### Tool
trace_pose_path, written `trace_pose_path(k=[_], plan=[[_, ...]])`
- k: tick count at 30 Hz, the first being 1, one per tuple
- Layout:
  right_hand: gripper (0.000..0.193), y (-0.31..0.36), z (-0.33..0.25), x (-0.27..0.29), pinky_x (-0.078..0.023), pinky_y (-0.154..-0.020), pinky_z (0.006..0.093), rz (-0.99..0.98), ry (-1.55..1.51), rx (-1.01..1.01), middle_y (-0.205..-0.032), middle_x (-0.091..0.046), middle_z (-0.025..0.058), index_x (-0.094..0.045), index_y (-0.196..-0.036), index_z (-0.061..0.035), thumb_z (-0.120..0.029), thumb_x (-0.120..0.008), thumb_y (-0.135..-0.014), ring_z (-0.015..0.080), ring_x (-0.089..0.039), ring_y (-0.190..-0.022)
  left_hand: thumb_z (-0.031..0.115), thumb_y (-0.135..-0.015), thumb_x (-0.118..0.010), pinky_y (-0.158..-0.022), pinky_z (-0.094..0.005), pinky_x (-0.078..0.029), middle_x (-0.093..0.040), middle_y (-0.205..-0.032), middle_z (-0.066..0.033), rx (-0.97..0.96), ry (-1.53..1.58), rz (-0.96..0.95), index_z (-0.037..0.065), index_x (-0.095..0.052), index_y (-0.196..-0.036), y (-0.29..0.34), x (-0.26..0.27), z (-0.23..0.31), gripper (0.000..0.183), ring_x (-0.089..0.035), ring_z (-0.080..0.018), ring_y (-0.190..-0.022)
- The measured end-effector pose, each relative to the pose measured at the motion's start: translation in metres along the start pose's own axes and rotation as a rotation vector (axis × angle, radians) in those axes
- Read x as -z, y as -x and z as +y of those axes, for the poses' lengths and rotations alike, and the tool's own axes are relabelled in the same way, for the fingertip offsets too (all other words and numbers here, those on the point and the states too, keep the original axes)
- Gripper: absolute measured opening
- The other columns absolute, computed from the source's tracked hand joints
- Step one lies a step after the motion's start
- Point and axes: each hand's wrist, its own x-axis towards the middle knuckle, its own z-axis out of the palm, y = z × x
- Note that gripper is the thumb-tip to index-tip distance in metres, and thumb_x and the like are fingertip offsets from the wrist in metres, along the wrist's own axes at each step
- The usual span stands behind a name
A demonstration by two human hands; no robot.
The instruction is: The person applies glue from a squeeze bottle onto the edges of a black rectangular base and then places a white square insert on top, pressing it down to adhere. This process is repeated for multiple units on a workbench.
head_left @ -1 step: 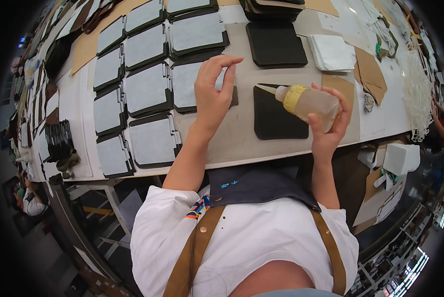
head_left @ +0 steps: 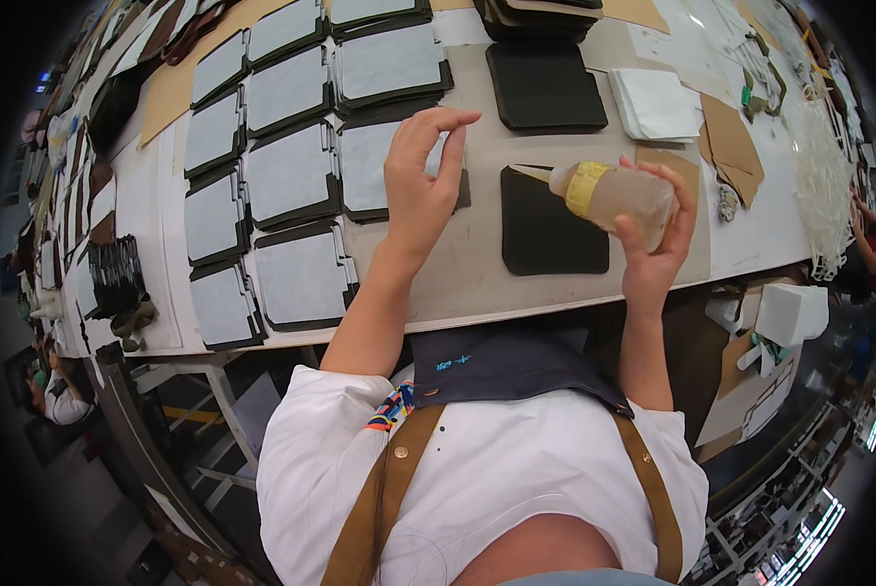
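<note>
My right hand [head_left: 660, 223] is closed around a clear squeeze bottle [head_left: 633, 203] with a yellow band at its neck. Tilted on its side, the bottle points its thin pale nozzle left, above a black rectangular panel [head_left: 545, 239] lying flat on the table. My left hand [head_left: 423, 166] is raised over the near end of a stack of black pieces topped with a light grey sheet [head_left: 365, 166]. Its fingers curve, with a gap between thumb and forefinger, and nothing shows in them.
Rows of similar grey-topped stacks [head_left: 287, 88] cover the table's left part. Beyond the panel lies a black stack [head_left: 545, 88], beside folded white cloths [head_left: 653, 104] and brown paper pieces [head_left: 731, 151]. The table's front edge [head_left: 506, 311] runs close to my body.
The bottle and my right hand have shifted slightly right, and the bottle has turned a little. My left hand is nearly unmoved.
</note>
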Motion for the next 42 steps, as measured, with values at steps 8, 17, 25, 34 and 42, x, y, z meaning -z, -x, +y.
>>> trace_pose_path(k=[8, 17, 25, 34, 42], plan=[[0.065, -0.032, 0.013, 0.02, -0.049, -0.105, 0.0392, -0.147, -0.015, -0.107, -0.129, -0.059, 0.0116, -0.046, -0.143, -0.0061, -0.011, -0.079, -0.088, 0.0274, -0.059, -0.127, 0.005, -0.098, -0.061, -0.092, -0.0296, -0.048, -0.072, -0.106, -0.0069, -0.017, -0.001, 0.008, 0.001, -0.072, -0.106, 0.0, -0.002, -0.004, 0.014, -0.065, -0.0179, -0.101], [0.064, -0.042, 0.012, 0.02, -0.052, -0.101, 0.0378, -0.228, 0.003, -0.145, -0.124, -0.062, 0.0109, -0.048, -0.142, -0.0064, -0.012, -0.079, -0.087, 0.0253, -0.062, -0.122, 0.005, -0.098, -0.061, -0.093, -0.0296, -0.048, -0.072, -0.106, -0.0067, -0.018, -0.025, 0.0, 0.002, -0.072, -0.106, -0.001, 0.0, -0.003, 0.014, -0.065, -0.0179, -0.101], [0.063, -0.036, 0.013, 0.028, -0.051, -0.101, 0.0377, -0.308, -0.062, -0.186, -0.119, -0.063, 0.0094, -0.052, -0.139, -0.0047, -0.015, -0.081, -0.084, 0.0251, -0.064, -0.117, 0.006, -0.099, -0.06, -0.092, -0.0284, -0.047, -0.072, -0.106, -0.005, -0.021, -0.019, -0.004, 0.004, -0.072, -0.107, 0.0, -0.001, -0.006, 0.015, -0.064, -0.016, -0.101], [0.066, -0.011, 0.011, 0.038, -0.05, -0.103, 0.0426, -0.367, -0.135, -0.231, -0.119, -0.063, 0.0129, -0.05, -0.14, -0.0025, -0.019, -0.08, -0.083, 0.0311, -0.065, -0.116, 0.007, -0.099, -0.06, -0.089, -0.0271, -0.047, -0.072, -0.107, -0.0034, -0.014, -0.017, -0.015, 0.005, -0.073, -0.108, 0.001, -0.001, -0.004, 0.016, -0.063, -0.0136, -0.1], [0.077, -0.022, 0.026, 0.105, -0.05, -0.106, 0.0407, 0.215, -0.648, -0.402, -0.14, -0.053, 0.0164, -0.039, -0.149, -0.0058, -0.043, -0.074, -0.091, 0.0294, -0.052, -0.133, 0.006, -0.098, -0.06, -0.087, -0.0262, -0.046, -0.072, -0.107, -0.003, -0.022, -0.031, -0.011, 0.004, -0.073, -0.109, 0.001, -0.003, -0.003, 0.016, -0.062, -0.0125, -0.098]])
